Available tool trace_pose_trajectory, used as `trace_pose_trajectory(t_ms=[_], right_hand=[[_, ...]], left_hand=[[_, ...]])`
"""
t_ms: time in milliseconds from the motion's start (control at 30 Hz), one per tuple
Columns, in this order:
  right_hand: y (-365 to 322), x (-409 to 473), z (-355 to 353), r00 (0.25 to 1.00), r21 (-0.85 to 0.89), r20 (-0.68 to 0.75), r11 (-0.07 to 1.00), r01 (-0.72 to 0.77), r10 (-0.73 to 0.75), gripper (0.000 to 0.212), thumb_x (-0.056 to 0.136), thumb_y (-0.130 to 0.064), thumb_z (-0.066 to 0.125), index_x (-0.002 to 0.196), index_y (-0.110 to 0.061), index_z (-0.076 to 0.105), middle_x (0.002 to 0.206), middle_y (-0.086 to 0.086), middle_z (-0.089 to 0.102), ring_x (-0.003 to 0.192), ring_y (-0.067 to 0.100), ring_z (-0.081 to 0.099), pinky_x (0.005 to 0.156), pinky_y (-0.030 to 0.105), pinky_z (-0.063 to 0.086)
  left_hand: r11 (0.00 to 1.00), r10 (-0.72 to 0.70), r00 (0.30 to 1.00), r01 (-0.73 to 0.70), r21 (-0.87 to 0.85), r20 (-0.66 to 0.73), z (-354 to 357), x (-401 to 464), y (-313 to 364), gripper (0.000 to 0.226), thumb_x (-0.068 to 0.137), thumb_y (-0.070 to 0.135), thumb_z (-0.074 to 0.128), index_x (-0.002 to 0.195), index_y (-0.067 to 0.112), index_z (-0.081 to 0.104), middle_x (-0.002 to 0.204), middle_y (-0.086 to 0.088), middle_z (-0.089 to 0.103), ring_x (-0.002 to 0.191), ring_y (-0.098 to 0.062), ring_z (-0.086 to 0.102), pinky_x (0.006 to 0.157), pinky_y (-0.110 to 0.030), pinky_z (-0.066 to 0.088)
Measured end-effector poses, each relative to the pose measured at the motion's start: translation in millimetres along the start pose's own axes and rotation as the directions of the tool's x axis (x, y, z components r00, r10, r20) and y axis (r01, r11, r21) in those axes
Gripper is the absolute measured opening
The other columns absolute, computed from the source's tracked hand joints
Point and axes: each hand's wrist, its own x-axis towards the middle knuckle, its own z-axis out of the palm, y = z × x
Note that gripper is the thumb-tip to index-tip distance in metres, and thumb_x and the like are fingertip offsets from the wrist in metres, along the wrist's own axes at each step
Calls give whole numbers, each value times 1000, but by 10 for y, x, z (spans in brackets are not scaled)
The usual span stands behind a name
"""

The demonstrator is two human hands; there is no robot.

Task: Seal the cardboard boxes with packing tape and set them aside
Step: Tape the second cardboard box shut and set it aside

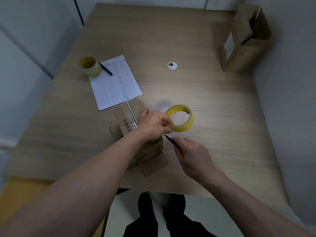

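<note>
Your left hand (154, 124) pinched the rim of the yellow tape roll (180, 118), lifted just right of the small cardboard box (135, 132) lying on the bench (196, 91) — your forearm crossed over that box. Your right hand (191, 153) gripped a thin dark tool (168, 138), its tip just under the roll. A second box (244, 41) stood at the far right corner.

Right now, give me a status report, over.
Left hand pinches tape roll. Right hand grips dark pointed tool. Cardboard box partly taped. Nothing blocking.
</note>
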Motion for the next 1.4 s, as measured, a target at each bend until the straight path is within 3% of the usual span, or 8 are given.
trace_pose_trajectory(t_ms=[200,333,633,700,800,967,1200,1400], right_hand=[[34,-8,64,999,-67,41,998,-4,7,29,95,-38,38,108,-25,61,86,2,64,75,34,63,53,41,47],[290,-118,158,956,-200,238,972,-125,171,24,100,-32,43,119,-29,58,101,5,64,90,37,65,66,40,51],[1042,-149,20,826,-319,212,836,-448,523,34,94,-41,51,121,-21,59,124,11,55,113,33,51,88,39,46],[850,6,-88,909,-96,-19,904,-416,417,49,87,-40,59,130,-16,58,126,13,58,116,34,52,93,44,44],[375,291,-336,943,14,-331,999,45,-38,62,75,-33,66,132,-7,58,124,12,61,116,28,54,98,43,42],[44,581,-297,991,-222,6,966,135,-137,61,81,-37,68,136,-21,50,109,1,71,107,27,64,104,49,34],[-5,548,-208,990,-31,131,999,-45,48,51,93,-32,59,140,-33,42,111,2,71,96,30,66,75,36,50],[-79,611,-140,962,11,220,986,-168,161,16,93,-27,56,108,-30,60,92,-4,64,84,22,58,64,31,39]], left_hand=[[1000,4,1000,-4,-17,3,-3,-1,0,15,80,29,77,93,32,71,62,20,55,86,1,61,119,-38,0],[980,-1,998,-10,-196,-55,31,18,-46,16,75,21,82,85,29,72,46,25,53,53,15,49,113,-53,28],[990,-15,999,8,-140,-52,1,-10,-34,15,77,25,80,86,32,71,50,23,49,62,1,52,120,-43,11],[994,-12,999,8,-107,-44,-10,-17,-28,15,79,25,78,93,29,73,56,22,51,71,-1,53,120,-39,3],[999,8,1000,-9,-50,-11,-28,-24,-27,15,81,28,76,95,31,72,62,21,53,83,-1,56,118,-38,-1],[998,51,999,-51,-40,11,-37,-26,-60,21,82,31,75,102,31,71,67,15,62,84,1,55,117,-40,0],[995,70,996,-65,-81,50,-20,-45,-141,32,82,20,74,100,30,49,77,15,71,91,0,64,118,-39,4],[992,80,997,-80,-98,-3,39,-66,-178,32,79,19,77,91,26,49,76,14,71,86,0,63,116,-34,8]])
